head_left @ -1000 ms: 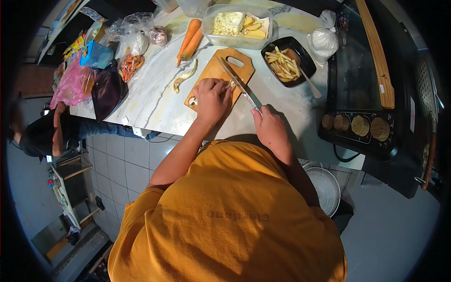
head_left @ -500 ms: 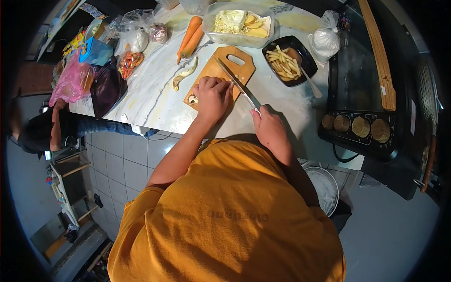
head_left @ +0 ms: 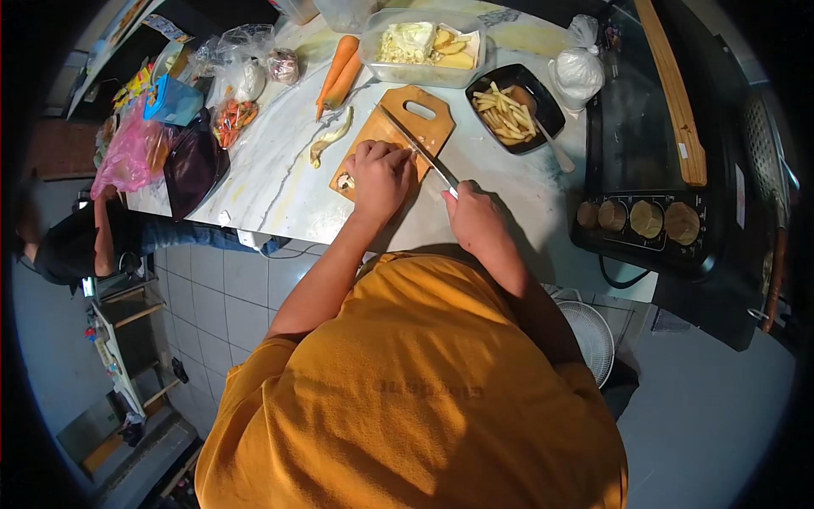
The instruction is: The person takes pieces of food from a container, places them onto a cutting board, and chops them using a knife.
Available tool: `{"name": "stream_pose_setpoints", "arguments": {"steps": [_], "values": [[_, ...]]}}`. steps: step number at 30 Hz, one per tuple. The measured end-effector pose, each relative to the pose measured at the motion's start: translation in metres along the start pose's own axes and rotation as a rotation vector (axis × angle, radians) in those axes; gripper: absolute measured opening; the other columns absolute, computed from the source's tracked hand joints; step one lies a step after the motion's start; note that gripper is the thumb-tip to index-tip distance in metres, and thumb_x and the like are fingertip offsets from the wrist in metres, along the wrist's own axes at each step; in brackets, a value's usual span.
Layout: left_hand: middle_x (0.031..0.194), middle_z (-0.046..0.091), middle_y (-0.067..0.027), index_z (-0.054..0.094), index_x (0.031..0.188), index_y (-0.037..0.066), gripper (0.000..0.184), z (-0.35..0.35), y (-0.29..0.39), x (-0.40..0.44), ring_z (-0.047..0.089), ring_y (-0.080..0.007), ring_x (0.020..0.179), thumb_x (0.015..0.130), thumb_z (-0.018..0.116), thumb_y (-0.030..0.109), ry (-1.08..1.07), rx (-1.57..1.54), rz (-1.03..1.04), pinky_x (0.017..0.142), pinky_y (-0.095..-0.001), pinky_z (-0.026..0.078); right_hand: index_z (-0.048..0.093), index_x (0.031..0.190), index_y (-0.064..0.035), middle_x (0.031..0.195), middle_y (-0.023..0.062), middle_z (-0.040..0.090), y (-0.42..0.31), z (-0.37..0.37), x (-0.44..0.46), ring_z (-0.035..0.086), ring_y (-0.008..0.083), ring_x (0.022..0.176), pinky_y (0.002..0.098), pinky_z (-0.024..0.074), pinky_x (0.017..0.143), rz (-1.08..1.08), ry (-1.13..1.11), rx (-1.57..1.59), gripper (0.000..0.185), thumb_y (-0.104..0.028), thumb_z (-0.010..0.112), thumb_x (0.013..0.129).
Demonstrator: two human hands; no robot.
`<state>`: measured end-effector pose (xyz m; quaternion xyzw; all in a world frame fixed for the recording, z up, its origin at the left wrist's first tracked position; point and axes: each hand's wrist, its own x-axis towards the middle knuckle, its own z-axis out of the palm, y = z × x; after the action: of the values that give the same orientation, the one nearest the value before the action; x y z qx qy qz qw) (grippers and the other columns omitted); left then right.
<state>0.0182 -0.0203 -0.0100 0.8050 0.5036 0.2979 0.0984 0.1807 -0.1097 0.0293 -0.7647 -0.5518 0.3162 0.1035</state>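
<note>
The knife point(head_left: 417, 142) lies slantwise over the right side of the cutting board point(head_left: 366, 131), its tip pointing to the far left, near the board's far-left edge, and its handle end toward the near right, past the board's right edge. Its long axis crosses that of the board, which runs from near left to far right. The right hand point(head_left: 480, 219) is closed around the handle. The left hand point(head_left: 381, 182) rests on the board left of the blade, fingers bent and close together; whether they grip anything is hidden. Small pale bits point(head_left: 421, 140) lie by the blade, and a white-and-dark piece point(head_left: 344, 181) sits at the board's near-left corner

The marbled counter point(head_left: 284, 157) carries carrots point(head_left: 339, 75) beyond the board, a clear container point(head_left: 421, 75) at its far edge and a black bowl point(head_left: 547, 109) to the right. Tiled floor point(head_left: 208, 297) shows at left, beside a person in dark clothing point(head_left: 72, 242)
</note>
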Motion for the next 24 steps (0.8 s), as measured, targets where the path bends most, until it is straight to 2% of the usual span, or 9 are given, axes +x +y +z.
{"name": "stream_pose_setpoints", "arguments": {"steps": [5, 14, 24], "values": [[0.088, 0.067, 0.0009, 0.078, 0.092, 0.015, 0.013, 0.002, -0.003, -0.003, 0.057, -0.0219, 0.097, 0.081, 0.077, 0.021, 0.048, 0.02, 0.006, 0.084, -0.0419, 0.034, 0.056, 0.104, -0.0011, 0.086, 0.0281, 0.068, 0.01, 0.008, -0.005, 0.065, 0.0489, 0.086, 0.0566, 0.0502, 0.078, 0.034, 0.035, -0.018, 0.039, -0.039, 0.047, 0.101], [0.088, 0.066, 0.0008, 0.077, 0.097, 0.015, 0.017, -0.006, 0.0, -0.006, 0.057, -0.0202, 0.095, 0.082, 0.077, 0.024, 0.038, -0.003, 0.001, 0.082, -0.04, 0.033, 0.057, 0.099, -0.0013, 0.08, 0.0283, 0.067, 0.01, 0.002, -0.01, 0.064, 0.0497, 0.081, 0.0569, 0.0505, 0.074, -0.048, 0.112, 0.03, 0.04, -0.04, 0.048, 0.101], [0.09, 0.066, -0.0019, 0.076, 0.092, 0.013, 0.014, -0.01, 0.001, -0.008, 0.055, -0.0238, 0.099, 0.081, 0.075, 0.021, 0.006, 0.05, -0.04, 0.084, -0.0419, 0.034, 0.058, 0.098, -0.002, 0.079, 0.0282, 0.066, 0.009, 0.005, -0.015, 0.064, 0.0495, 0.08, 0.057, 0.0496, 0.072, -0.115, 0.091, 0.053, 0.037, -0.038, 0.05, 0.1]]}}
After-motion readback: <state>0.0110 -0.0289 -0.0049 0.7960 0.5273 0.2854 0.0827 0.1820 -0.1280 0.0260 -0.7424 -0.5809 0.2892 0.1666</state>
